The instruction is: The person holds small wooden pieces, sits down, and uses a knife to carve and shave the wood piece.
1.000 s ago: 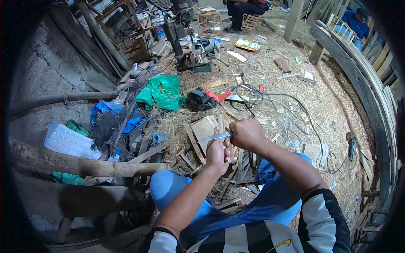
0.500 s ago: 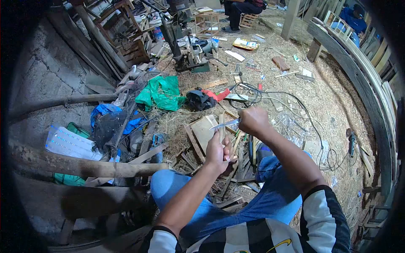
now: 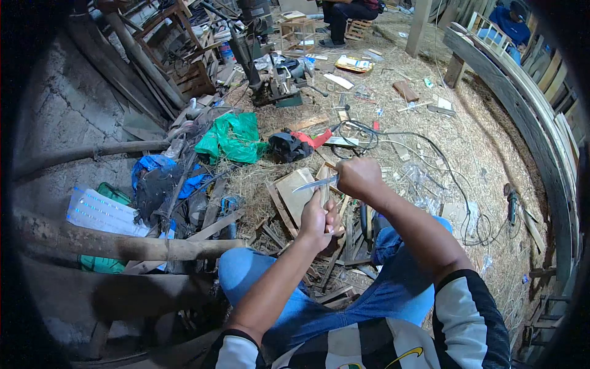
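Note:
In the middle of the head view, my left hand [image 3: 318,220] is closed around a slim piece of pale wood [image 3: 325,193], whose upper part sticks out above the fingers. My right hand [image 3: 361,177] grips a knife, its handle mostly hidden in the fist. The bright knife blade [image 3: 314,184] points left and lies across the wood just above my left thumb. Below and behind the hands a wooden board [image 3: 296,189] rests among offcuts on the ground, between my knees.
A green plastic bag [image 3: 232,138] and a black cloth [image 3: 289,147] lie ahead. Black cable [image 3: 430,140] loops across the shavings toward an angle grinder [image 3: 511,204] at right. A machine stand [image 3: 276,92] is farther off. A long beam [image 3: 510,92] borders the right. Two people sit at the back.
My right hand has moved left and slightly down with the knife, so the blade reaches farther across the wood. My left hand stays nearly in place.

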Demonstrator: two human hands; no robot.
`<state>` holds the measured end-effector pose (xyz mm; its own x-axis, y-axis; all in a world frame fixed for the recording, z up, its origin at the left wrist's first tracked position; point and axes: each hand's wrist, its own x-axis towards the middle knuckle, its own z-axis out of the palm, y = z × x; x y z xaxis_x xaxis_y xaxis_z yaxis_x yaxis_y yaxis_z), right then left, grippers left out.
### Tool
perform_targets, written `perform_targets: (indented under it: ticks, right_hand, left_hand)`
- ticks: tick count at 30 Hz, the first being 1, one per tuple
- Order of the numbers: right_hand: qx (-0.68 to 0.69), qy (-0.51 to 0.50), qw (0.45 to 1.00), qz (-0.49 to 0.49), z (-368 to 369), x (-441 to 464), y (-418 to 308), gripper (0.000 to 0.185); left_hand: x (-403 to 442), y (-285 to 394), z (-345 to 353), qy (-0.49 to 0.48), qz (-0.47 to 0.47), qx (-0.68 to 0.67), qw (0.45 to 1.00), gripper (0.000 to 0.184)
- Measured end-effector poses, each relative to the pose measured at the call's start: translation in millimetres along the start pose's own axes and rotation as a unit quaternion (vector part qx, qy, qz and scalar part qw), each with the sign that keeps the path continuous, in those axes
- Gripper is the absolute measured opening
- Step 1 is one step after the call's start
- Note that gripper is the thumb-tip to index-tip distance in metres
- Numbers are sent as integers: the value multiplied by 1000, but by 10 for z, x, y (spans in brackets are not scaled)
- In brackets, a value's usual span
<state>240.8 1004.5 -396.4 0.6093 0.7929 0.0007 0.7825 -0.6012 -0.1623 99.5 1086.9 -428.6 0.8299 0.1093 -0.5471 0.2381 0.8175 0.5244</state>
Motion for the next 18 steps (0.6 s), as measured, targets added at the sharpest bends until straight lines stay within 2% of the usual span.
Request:
perform_targets:
  ticks: [2, 4, 6, 7, 9, 11, 13, 14, 18]
  right_hand:
    - [-51, -19, 998, 37, 155, 106, 162, 19]
    - [9, 74, 979, 190, 280, 279, 891, 16]
    - [-1, 98, 972, 215, 50, 265, 1311, 15]
    - [-5, 96, 974, 206, -23, 261, 1177, 15]
    - [18, 76, 980, 183, -52, 113, 803, 14]
    - [42, 40, 993, 103, -121, -57, 248, 12]
    - [66, 58, 995, 51, -131, -171, -117, 12]
    - [48, 70, 996, -4, 19, -136, -101, 13]
    - [27, 44, 999, -14, -6, -156, -216, 15]
  left_hand:
    - [-36, -3, 4, -14, 28, 38, 999, 51]
    - [-147, -75, -12, -26, 57, 75, 995, 51]
    - [-309, -146, -86, -54, -10, 36, 998, 49]
    - [-253, -103, -120, -8, 5, 24, 1000, 50]
    - [-132, -23, -180, -30, 22, 6, 999, 50]
    - [-95, 26, -153, -52, 41, -8, 998, 51]
    - [-89, 59, -95, -64, 42, -24, 997, 50]
    - [-98, 58, -85, -72, 39, -43, 996, 49]
    - [-118, 43, -93, -84, 63, -46, 993, 45]
